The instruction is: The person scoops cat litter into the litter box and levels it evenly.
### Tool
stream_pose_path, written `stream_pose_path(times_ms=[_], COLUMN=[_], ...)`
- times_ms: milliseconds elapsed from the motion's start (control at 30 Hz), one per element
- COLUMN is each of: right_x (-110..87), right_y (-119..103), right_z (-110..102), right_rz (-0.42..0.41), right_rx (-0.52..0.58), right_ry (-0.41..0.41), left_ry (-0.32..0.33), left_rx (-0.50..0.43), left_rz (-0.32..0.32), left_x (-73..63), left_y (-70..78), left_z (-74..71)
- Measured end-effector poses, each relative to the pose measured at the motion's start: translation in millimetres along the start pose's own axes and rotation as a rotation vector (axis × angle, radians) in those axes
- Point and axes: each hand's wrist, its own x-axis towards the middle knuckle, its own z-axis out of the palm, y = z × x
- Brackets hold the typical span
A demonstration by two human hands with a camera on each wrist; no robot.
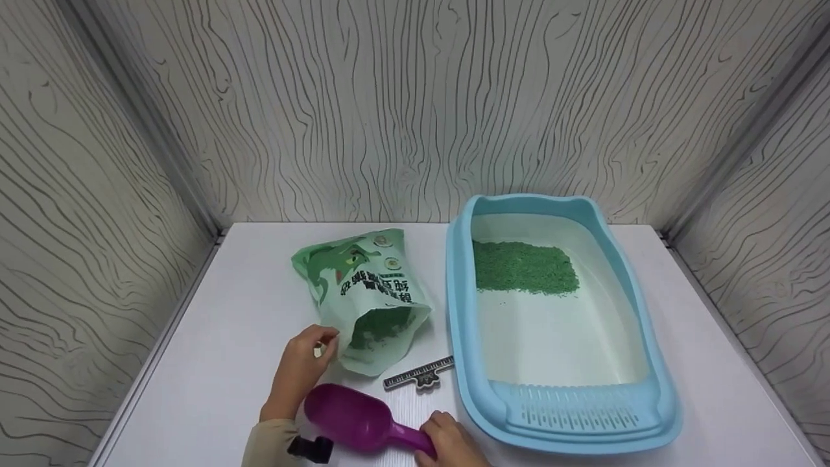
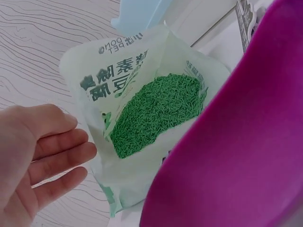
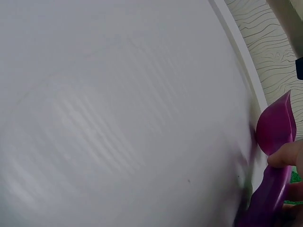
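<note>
My right hand [image 1: 450, 444] grips the handle of a purple scoop [image 1: 353, 415] near the table's front edge. No pellets show in the scoop's bowl. In the right wrist view the thumb lies along the scoop [image 3: 277, 123] near its neck. My left hand [image 1: 305, 357] is beside the mouth of a pale green litter bag [image 1: 363, 279]. The left wrist view shows its fingers [image 2: 61, 158] loosely bent, close to the bag's edge and holding nothing. Green cat litter pellets [image 2: 156, 109] lie inside the open bag, which rests with its mouth toward me.
A blue litter box [image 1: 459, 311] stands at the right, with a patch of green pellets [image 1: 522, 267] at its far left and a slotted front ledge [image 1: 577, 412]. Between bag and box lies a dark ruler-like clip [image 1: 425, 376]. Wood-patterned panels [image 1: 402, 110] enclose the white table [image 1: 214, 337].
</note>
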Motion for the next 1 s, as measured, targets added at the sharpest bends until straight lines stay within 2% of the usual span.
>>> stream_pose_path(times_ms=[167, 433, 700, 1000], right_x=[1.2, 4.0, 5.8, 8.3], right_y=[-2.9, -4.7, -9.9, -12.7], right_z=[-3.1, -3.1, -4.9, -6.0], right_rz=[0.028, 0.002, 0.024, 0.001], right_rx=[0.011, 0.002, 0.023, 0.041], right_ry=[-0.048, -0.035, -0.070, -0.028], left_ry=[-0.033, -0.021, -0.050, -0.061], left_rx=[0.029, 0.058, 0.059, 0.063], left_rz=[-0.035, 0.019, 0.018, 0.025], left_x=[-5.6, -9.5, -11.7, -14.8], left_y=[-7.0, -15.2, -18.9, -29.3], left_z=[-2.2, -3.7, -10.1, -11.6])
